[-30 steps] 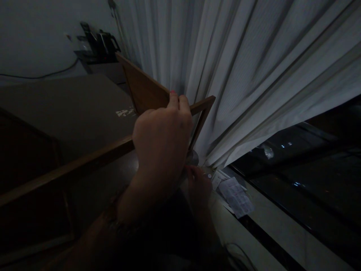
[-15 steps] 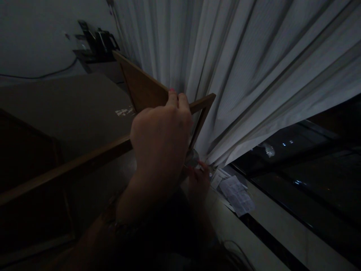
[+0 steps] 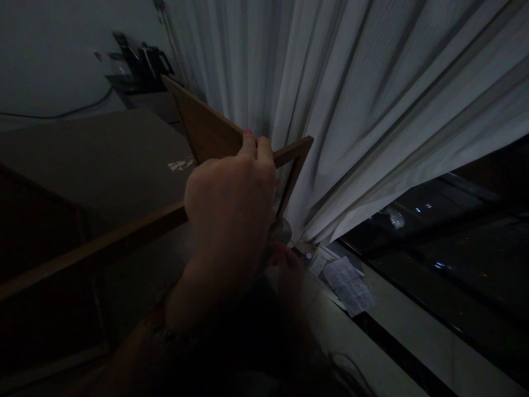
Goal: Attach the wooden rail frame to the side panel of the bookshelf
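Note:
My left hand [image 3: 231,198] is closed over the top bar of a wooden frame [image 3: 132,230], fingertips hooked over its far side. The frame's corner [image 3: 306,144] juts out to the right of my knuckles. Behind it a brown wooden panel [image 3: 206,129] stands tilted. Lower down, my right hand [image 3: 287,267] is beside the frame's lower part, fingers bent and pressed together. Just above those fingers is a rounded, greyish, see-through object [image 3: 281,231], partly hidden. My left wrist hides some of the right fingers, and what they pinch is too dark to make out.
A long white curtain [image 3: 330,110] hangs close behind the frame. Papers [image 3: 349,284] lie on the ledge to the right, by a dark window [image 3: 446,231]. A grey surface [image 3: 103,143] extends left. Farther back, a black jug [image 3: 152,60] stands on a dark stand.
My right hand's fingers have drawn in and slid slightly down and away from the rounded see-through object. My left hand keeps its hold on the frame; the view has shifted a little.

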The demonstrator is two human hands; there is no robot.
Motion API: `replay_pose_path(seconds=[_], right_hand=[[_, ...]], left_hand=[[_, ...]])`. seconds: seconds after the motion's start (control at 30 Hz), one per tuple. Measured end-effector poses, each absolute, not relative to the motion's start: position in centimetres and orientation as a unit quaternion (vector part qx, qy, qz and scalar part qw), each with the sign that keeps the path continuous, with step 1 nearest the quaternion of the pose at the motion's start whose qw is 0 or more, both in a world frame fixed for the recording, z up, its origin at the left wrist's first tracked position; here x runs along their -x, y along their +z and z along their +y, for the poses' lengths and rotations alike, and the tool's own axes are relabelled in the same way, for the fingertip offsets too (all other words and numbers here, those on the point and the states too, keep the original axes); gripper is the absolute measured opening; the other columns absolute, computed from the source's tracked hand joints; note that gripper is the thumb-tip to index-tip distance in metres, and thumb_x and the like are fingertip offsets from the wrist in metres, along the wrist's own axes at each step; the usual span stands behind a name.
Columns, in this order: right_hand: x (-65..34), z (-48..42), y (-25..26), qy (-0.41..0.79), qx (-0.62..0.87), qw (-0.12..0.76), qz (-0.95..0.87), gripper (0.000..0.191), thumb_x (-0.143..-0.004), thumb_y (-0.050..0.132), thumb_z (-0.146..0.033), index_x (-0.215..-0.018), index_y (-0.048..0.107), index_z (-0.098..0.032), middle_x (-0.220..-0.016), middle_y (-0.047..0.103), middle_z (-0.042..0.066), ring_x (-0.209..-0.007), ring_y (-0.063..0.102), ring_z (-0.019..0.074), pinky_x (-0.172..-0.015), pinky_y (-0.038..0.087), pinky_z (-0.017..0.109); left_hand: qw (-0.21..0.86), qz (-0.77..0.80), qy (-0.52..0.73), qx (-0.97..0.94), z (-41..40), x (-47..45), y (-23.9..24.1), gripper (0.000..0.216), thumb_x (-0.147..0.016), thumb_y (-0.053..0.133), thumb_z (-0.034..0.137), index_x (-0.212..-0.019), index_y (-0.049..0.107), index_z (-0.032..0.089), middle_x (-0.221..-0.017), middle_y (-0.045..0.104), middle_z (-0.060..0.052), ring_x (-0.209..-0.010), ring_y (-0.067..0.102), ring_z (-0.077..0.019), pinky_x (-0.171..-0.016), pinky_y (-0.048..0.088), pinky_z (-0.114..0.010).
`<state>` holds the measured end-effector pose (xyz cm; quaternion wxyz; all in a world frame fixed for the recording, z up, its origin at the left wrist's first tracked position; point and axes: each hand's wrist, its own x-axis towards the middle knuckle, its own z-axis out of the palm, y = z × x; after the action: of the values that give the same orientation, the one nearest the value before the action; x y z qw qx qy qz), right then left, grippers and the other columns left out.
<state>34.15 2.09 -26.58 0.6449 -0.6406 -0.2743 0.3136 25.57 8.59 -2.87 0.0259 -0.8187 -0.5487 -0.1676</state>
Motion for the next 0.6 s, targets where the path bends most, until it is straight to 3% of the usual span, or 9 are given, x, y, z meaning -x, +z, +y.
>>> replay_pose_path(seconds=[0.1,0.17,0.3,0.47,0.6], right_hand=[[-34.0,1.8,-26.6,0.31,0.637,0.647,-0.283,0.031,-0.084,0.058,-0.043,-0.084,0.074,-0.017,-0.079,0.074,0.003,-0.077,0.066,0.0176,-0.074,0.05,0.03],[-33.9,1.7,-26.8,0.312,0.637,0.644,-0.287,0.034,-0.086,0.054,-0.045,-0.091,0.073,-0.017,-0.085,0.075,0.005,-0.081,0.067,0.0192,-0.075,0.051,0.032],[-33.8,1.4,-27.0,0.321,0.643,0.623,-0.308,0.037,-0.091,0.048,-0.045,-0.097,0.071,-0.017,-0.087,0.075,0.006,-0.077,0.068,0.0185,-0.071,0.052,0.031],[-33.7,1.5,-27.5,0.29,0.634,0.652,-0.298,0.037,-0.086,0.06,-0.036,-0.118,0.058,-0.018,-0.084,0.076,0.005,-0.081,0.071,0.0186,-0.075,0.055,0.032],[-34.2,1.5,-27.8,0.3,0.634,0.648,-0.296,0.021,-0.084,0.062,-0.038,-0.092,0.061,-0.018,-0.08,0.075,0.005,-0.074,0.071,0.0178,-0.067,0.054,0.029]], left_hand=[[0.029,-0.548,-0.165,0.82,8.6,-25.6,-2.9,0.044,-0.091,0.037,0.044,-0.128,0.05,0.024,-0.141,0.051,-0.008,-0.107,0.062,-0.0316,-0.085,0.049,-0.041],[0.03,-0.547,-0.164,0.82,8.6,-25.6,-2.8,0.044,-0.091,0.036,0.043,-0.129,0.05,0.024,-0.141,0.051,-0.008,-0.106,0.062,-0.0315,-0.084,0.049,-0.041],[0.027,-0.547,-0.154,0.823,8.5,-25.5,-2.6,0.044,-0.091,0.037,0.043,-0.127,0.051,0.023,-0.142,0.05,-0.008,-0.107,0.062,-0.0316,-0.084,0.05,-0.041],[0.023,-0.547,-0.166,0.82,8.5,-25.5,-2.8,0.044,-0.092,0.036,0.043,-0.129,0.049,0.024,-0.144,0.048,-0.007,-0.113,0.059,-0.0325,-0.088,0.049,-0.041],[0.001,-0.544,-0.171,0.821,8.7,-25.5,-3.1,0.046,-0.091,0.035,0.043,-0.131,0.047,0.023,-0.146,0.045,-0.007,-0.117,0.056,-0.0352,-0.091,0.048,-0.044]])
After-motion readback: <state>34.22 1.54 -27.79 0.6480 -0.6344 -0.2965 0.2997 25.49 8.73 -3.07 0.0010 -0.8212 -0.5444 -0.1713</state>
